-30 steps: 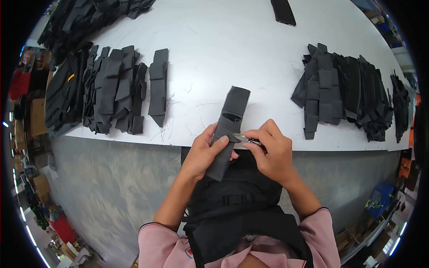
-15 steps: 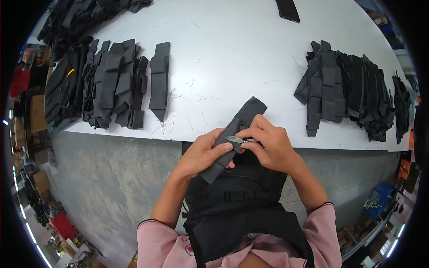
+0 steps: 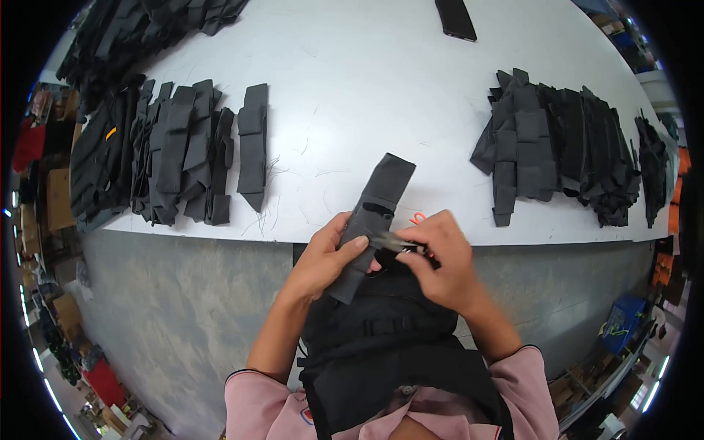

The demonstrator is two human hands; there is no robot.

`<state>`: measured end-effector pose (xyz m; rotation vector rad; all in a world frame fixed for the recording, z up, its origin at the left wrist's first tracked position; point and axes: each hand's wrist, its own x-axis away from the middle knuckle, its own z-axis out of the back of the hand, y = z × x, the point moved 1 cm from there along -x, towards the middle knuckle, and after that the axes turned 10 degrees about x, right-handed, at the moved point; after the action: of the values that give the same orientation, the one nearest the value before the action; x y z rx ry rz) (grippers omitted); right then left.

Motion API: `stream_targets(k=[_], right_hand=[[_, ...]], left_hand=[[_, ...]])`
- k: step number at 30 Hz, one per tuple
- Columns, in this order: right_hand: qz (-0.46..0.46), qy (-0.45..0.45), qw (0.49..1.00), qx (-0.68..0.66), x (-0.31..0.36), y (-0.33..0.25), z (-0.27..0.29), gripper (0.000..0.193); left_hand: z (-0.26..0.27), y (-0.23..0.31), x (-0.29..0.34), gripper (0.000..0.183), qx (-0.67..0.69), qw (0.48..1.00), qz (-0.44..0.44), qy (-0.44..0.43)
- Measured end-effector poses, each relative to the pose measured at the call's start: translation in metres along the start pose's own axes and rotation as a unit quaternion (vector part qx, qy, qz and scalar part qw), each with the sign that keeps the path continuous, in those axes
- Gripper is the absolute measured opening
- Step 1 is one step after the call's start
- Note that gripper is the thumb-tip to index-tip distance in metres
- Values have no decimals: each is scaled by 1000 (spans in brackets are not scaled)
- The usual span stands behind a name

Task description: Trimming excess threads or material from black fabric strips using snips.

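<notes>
- A white table is seen across the upper view.
- Its left side is occupied by a row of dark grey fabric strips, its right side by a folded fabric pile.
- A pocketed grey strip is held at a slant across the table's near edge, between both hands.
- A single strip is laid just right of the row.
- By the left hand, the pocketed strip is pinched, thumb on top.
- By the right hand, metal snips are gripped; their tips are blurred, so contact with the fabric cannot be confirmed.
</notes>
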<state>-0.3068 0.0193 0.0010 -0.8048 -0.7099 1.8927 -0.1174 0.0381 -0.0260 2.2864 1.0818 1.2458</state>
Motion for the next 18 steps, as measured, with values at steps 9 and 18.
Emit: stream_targets(k=[9, 18], right_hand=[[-60, -57, 992, -97, 3, 8, -22, 43], [-92, -52, 991, -80, 17, 9, -1, 38]], left_hand=[[-14, -3, -6, 36, 145, 989, -40, 16], [-12, -12, -11, 32, 92, 994, -47, 48]])
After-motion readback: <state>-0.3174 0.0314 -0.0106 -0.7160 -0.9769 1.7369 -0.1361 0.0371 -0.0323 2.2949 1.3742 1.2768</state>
